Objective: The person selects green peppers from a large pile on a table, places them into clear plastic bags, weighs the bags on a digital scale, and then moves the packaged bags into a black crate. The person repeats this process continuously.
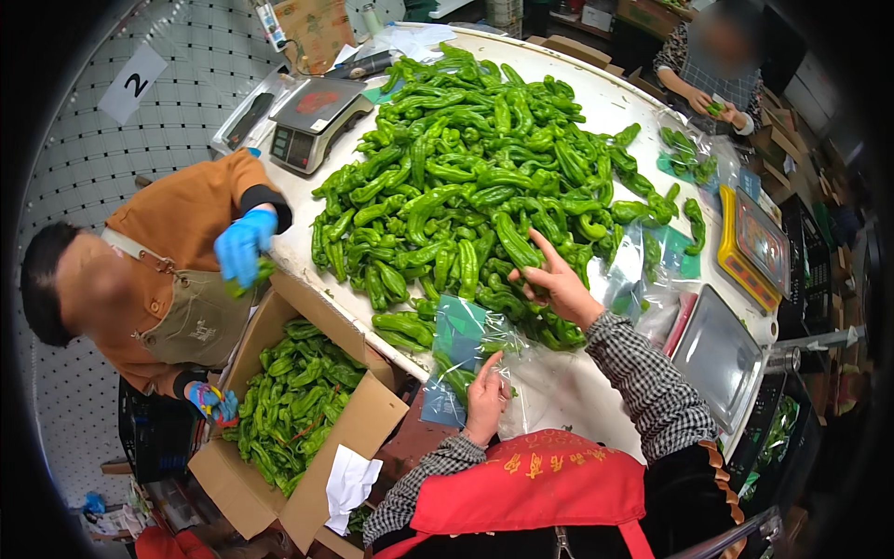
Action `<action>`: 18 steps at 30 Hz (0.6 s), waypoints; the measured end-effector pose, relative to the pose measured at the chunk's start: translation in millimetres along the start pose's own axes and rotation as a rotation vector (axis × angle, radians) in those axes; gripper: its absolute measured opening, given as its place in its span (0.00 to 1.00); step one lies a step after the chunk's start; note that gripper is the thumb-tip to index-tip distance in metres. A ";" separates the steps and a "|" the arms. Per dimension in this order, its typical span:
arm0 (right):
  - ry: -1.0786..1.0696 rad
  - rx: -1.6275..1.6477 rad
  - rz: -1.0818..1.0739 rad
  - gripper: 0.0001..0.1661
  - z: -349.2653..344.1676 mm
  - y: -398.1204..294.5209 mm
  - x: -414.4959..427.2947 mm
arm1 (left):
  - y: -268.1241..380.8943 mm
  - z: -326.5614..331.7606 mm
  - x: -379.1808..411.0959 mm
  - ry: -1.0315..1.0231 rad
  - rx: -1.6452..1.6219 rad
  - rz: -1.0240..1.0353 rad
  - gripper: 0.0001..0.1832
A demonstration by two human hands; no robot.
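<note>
My left hand (487,402) grips the edge of a clear plastic bag (513,349) with teal and blue printed panels. A few green peppers (454,377) lie inside the bag, which rests at the table's near edge. Over the front of a large heap of green peppers (461,175) is my right hand (559,283), its index finger stretched out. The end of one long green pepper (515,241) sits between that finger and the thumb. My curled fingers are partly hidden behind the hand.
At left, a person in blue gloves (246,244) holds peppers over an open cardboard box (384,405) of peppers. Scales stand at the back left (314,115) and right (751,244). A metal tray (719,356) lies nearer right. Another person (719,105) handles a pepper at far right.
</note>
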State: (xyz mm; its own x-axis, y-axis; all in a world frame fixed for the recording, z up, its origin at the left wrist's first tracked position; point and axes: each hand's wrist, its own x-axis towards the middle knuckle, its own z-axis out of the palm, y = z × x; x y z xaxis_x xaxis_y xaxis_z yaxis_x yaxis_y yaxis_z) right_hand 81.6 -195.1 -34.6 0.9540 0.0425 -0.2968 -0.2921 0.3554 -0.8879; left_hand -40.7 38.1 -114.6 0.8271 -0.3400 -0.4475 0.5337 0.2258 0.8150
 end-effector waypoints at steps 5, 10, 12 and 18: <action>-0.105 0.398 0.046 0.39 -29.3 3.6 -43.6 | -3.4 1.8 1.6 -0.003 0.001 0.033 0.24; -0.234 0.363 0.094 0.36 -45.6 9.0 -115.9 | 9.0 8.2 -7.1 0.028 -0.022 0.037 0.23; -0.321 0.262 0.155 0.37 -50.4 7.1 -150.4 | 4.2 4.5 -7.0 0.059 0.054 0.113 0.22; -0.320 -0.315 0.408 0.31 -40.7 2.3 -200.6 | 13.1 10.8 -22.6 0.115 0.308 0.281 0.20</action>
State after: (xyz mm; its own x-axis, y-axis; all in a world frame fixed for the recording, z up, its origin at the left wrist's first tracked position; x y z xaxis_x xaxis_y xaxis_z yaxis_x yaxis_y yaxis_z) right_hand -113.2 -240.8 8.6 0.7197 0.4129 -0.5581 -0.5978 -0.0402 -0.8007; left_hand -54.3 38.9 -89.8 0.9563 -0.1964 -0.2165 0.2221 0.0065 0.9750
